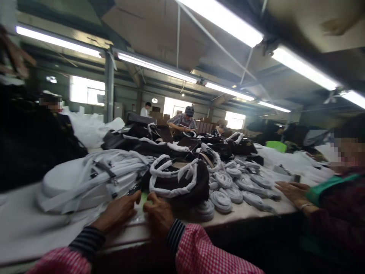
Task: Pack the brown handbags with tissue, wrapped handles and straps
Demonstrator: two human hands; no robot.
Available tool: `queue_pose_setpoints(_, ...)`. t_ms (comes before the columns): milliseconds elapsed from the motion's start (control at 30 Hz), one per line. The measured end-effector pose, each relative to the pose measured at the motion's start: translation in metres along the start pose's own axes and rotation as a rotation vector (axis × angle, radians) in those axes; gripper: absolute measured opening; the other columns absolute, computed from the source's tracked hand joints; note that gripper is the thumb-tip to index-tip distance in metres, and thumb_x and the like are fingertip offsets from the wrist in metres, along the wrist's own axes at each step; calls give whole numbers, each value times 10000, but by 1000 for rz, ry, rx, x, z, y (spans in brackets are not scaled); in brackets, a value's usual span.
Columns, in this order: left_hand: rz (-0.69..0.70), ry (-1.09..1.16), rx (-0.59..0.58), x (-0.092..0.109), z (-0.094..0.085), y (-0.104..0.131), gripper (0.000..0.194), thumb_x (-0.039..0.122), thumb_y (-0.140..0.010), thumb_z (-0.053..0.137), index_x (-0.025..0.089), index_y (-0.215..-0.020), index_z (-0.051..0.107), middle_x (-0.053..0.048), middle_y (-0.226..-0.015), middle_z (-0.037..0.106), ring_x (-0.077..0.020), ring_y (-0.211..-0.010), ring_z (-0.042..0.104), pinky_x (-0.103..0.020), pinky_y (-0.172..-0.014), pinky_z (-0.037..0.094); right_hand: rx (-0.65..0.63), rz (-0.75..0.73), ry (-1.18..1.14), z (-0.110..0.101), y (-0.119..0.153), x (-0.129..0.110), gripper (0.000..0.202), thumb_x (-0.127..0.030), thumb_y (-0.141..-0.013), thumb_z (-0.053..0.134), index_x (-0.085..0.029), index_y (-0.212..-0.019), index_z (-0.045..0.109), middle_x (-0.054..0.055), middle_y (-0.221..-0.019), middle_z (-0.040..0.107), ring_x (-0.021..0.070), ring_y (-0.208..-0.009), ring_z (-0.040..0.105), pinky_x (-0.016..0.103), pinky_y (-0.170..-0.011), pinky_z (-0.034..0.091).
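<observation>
A: Hands first, please. Where are they?

B: Both are at the near edge of the table (25, 228). The left hand (118, 214) and the right hand (158, 214) are close together, and between them I see a small green piece (144, 198). The fingers of both hands are curled and pinch toward it, thumbs almost touching. The picture is blurred, so I cannot tell if they really clamp it or only touch it.

A: What is around them?

B: Just behind the right hand stands a dark bag (182, 182) with handles wrapped in white paper. To the left lies a white bag (85, 179), touching the dark one. To the right are many coiled white wrapped straps (234, 186), lying close together on the table.

A: Other people?

B: A co-worker's hand (293, 190) rests flat on the table at the right, well apart from the two hands. Another person (183, 121) works farther back.

A: What could go wrong, in your opinion?

B: I think the green piece is small and can slip from the fingertips, because the grip is only a pinch. Also, the dark bag leans over the hands; if an elbow pushes it, it may push the coiled straps off the edge.
</observation>
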State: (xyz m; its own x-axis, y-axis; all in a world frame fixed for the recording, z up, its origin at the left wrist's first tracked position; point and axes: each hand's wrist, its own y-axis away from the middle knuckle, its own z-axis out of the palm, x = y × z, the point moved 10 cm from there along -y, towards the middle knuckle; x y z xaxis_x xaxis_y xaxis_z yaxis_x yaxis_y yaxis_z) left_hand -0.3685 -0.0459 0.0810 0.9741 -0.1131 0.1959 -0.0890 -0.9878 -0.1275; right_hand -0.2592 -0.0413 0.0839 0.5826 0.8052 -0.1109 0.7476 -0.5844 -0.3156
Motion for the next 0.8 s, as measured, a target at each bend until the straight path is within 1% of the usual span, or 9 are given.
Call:
queue_pose_setpoints(133,-57,-27,-9,7,-7,7,256,175,-878,504,232,-1106,608,-96,-1085,742,-293,-1022,705,-377,-835,503,-36,-27,-48,1,0,1,210,-142,-960,485,-169,-1044,676,112,-1134,667,226,-961,650,322,-780,497)
queue_pose_setpoints(200,-54,-39,-1,5,-6,11,224,210,-939,488,231,-1107,634,-101,-1151,722,-302,-1095,677,-396,-881,500,-45,-53,-48,1,1,-1,196,-255,-994,511,-149,-1064,660,134,-1146,661,255,-1021,637,354,-831,504)
queue_pose_setpoints(333,-31,-64,17,8,-10,15,163,233,-977,506,213,-988,667,-87,-1065,720,-289,-1033,675,-373,-843,517,-119,-112,2,6,4,-8,446,-578,-920,628,-163,-1082,644,116,-1142,661,309,-1092,616,378,-819,503)
queue_pose_setpoints(467,-20,-107,122,29,-27,27,184,113,-936,531,180,-1030,674,-115,-1108,701,-313,-1091,630,-416,-913,500,-119,-120,76,6,1,-14,278,-404,-925,641,-170,-1075,652,90,-1139,664,268,-1077,619,343,-793,472)
queue_pose_setpoints(567,-39,-74,363,54,-39,56,298,44,-935,442,172,-1027,695,-141,-1150,682,-349,-1153,580,-480,-964,458,-62,-121,112,5,-2,-19,154,-225,-888,618,-174,-1026,665,70,-1078,678,246,-1071,611,324,-766,443)
queue_pose_setpoints(633,-117,191,509,57,-32,80,283,120,-968,446,184,-886,709,-121,-972,706,-318,-993,636,-442,-879,486,-63,-106,115,6,-3,-19,114,-185,-867,620,-178,-964,678,62,-1016,690,237,-1040,614,315,-739,424)
queue_pose_setpoints(667,-198,433,533,49,-20,89,245,214,-975,501,189,-845,707,-105,-895,712,-293,-874,661,-410,-807,504,-68,-90,116,6,-3,-19,92,-181,-865,625,-179,-936,684,61,-997,695,234,-1022,616,313,-729,417)
queue_pose_setpoints(733,-409,1011,500,31,22,100,250,418,-919,633,186,-873,711,-99,-846,737,-276,-751,696,-365,-696,531,-55,-65,124,0,-1,-19,65,-173,-873,631,-179,-899,690,62,-985,699,234,-1010,617,313,-727,408)
queue_pose_setpoints(800,-605,1503,530,23,57,106,412,546,-814,734,167,-975,709,-122,-927,767,-286,-758,732,-359,-677,562,19,-51,126,-14,5,-22,68,-153,-884,631,-183,-899,689,58,-985,695,234,-1015,611,317,-747,404)
